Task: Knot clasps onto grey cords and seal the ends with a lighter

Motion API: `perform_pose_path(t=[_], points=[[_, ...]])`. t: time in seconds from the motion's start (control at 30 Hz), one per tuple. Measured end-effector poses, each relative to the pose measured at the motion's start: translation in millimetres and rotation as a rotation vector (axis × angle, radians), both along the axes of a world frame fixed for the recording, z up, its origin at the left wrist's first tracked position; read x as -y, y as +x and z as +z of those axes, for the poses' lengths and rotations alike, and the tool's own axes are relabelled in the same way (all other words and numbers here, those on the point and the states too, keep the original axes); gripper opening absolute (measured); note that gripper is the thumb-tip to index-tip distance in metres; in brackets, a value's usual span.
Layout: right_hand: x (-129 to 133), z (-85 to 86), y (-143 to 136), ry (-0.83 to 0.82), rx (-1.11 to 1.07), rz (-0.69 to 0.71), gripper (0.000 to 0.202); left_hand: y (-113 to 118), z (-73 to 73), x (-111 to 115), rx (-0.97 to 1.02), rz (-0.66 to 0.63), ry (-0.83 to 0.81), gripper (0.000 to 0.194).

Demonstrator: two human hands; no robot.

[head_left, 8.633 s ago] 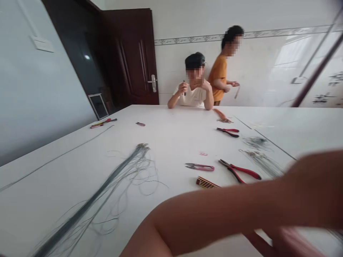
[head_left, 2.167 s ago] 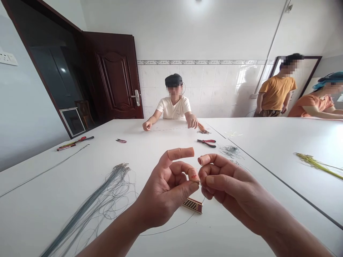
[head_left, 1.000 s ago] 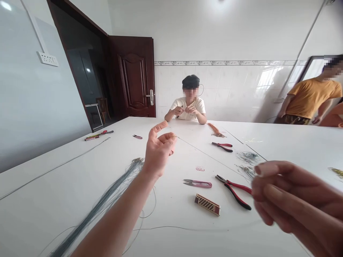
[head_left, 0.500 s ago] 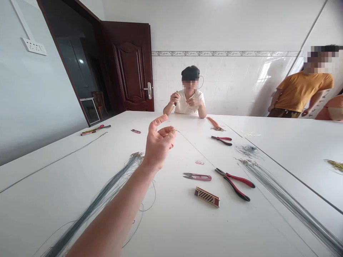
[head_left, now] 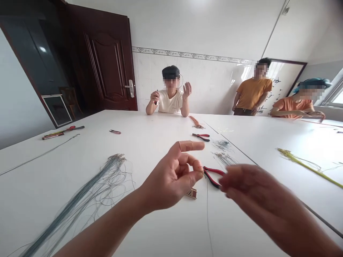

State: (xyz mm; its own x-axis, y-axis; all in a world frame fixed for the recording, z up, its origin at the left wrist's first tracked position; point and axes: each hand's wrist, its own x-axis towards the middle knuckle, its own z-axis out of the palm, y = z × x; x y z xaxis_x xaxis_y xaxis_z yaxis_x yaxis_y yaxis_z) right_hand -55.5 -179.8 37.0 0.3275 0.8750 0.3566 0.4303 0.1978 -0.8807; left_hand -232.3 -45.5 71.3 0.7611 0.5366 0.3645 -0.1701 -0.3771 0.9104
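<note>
My left hand [head_left: 178, 175] pinches one end of a thin grey cord [head_left: 208, 214] between thumb and fingertips, index finger raised. From the pinch the cord hangs down toward the near edge of the view. My right hand [head_left: 257, 200] is at the right, its fingers smeared by motion, so their grip is unclear. Between the hands are red-and-black pliers [head_left: 213, 175], their jaws hidden behind my left fingertips. A small patterned box [head_left: 192, 193] is partly covered by my left hand.
A bundle of grey cords [head_left: 88, 192] lies at the left, another bundle [head_left: 223, 159] behind my right hand. Small snips [head_left: 115, 131], other pliers [head_left: 200, 137] and orange cords [head_left: 197, 122] are farther off. A co-worker [head_left: 171, 92] sits opposite; two more people are at the right.
My left hand has drawn nearer and to the right, still pinching the cord. The right hand has come into view. The view has turned rightward.
</note>
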Motion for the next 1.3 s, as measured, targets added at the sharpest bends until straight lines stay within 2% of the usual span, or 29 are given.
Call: perform_pose_path(t=[0.07, 0.17, 0.33, 0.43, 0.57, 0.67, 0.83, 1.0, 1.17, 1.3], points=[[-22.5, 12.9, -15.1, 0.003, -0.065, 0.116, 0.024, 0.5, -1.9, 1.5, -0.008, -0.009, 0.012, 0.039], [-44.9, 19.4, -27.3, 0.010, -0.126, 0.216, 0.021, 1.2, -3.3, -1.2, -0.005, 0.005, 0.003, 0.041], [-50.2, 17.9, -18.3, -0.030, -0.097, 0.223, 0.020, 5.0, -5.3, -5.1, -0.063, -0.027, -0.055, 0.043], [-53.0, 21.7, -8.0, -0.132, -0.096, 0.314, 0.026, 8.8, -8.0, -6.3, -0.074, -0.059, -0.160, 0.045], [-62.7, 22.9, 2.0, -0.206, -0.341, 0.537, 0.027, 11.4, -12.6, -10.5, -0.067, -0.139, -0.284, 0.047], [-67.1, 18.8, 5.1, -0.225, -0.491, 0.610, 0.027, 12.1, -15.0, -13.3, -0.033, -0.196, -0.322, 0.047], [-66.6, 14.9, 3.6, -0.250, -0.574, 0.560, 0.027, 12.7, -14.6, -14.4, 0.008, -0.211, -0.342, 0.045], [-66.1, 17.9, 1.5, -0.141, -0.462, 0.385, 0.024, 10.8, -12.1, -14.9, -0.003, -0.121, -0.317, 0.046], [-62.9, 17.1, -1.9, -0.145, -0.396, 0.428, 0.020, 11.8, -14.4, -15.1, -0.017, -0.096, -0.305, 0.046], [-60.9, 14.5, -4.8, -0.157, -0.366, 0.382, 0.022, 13.6, -16.2, -15.4, -0.027, -0.108, -0.310, 0.049]])
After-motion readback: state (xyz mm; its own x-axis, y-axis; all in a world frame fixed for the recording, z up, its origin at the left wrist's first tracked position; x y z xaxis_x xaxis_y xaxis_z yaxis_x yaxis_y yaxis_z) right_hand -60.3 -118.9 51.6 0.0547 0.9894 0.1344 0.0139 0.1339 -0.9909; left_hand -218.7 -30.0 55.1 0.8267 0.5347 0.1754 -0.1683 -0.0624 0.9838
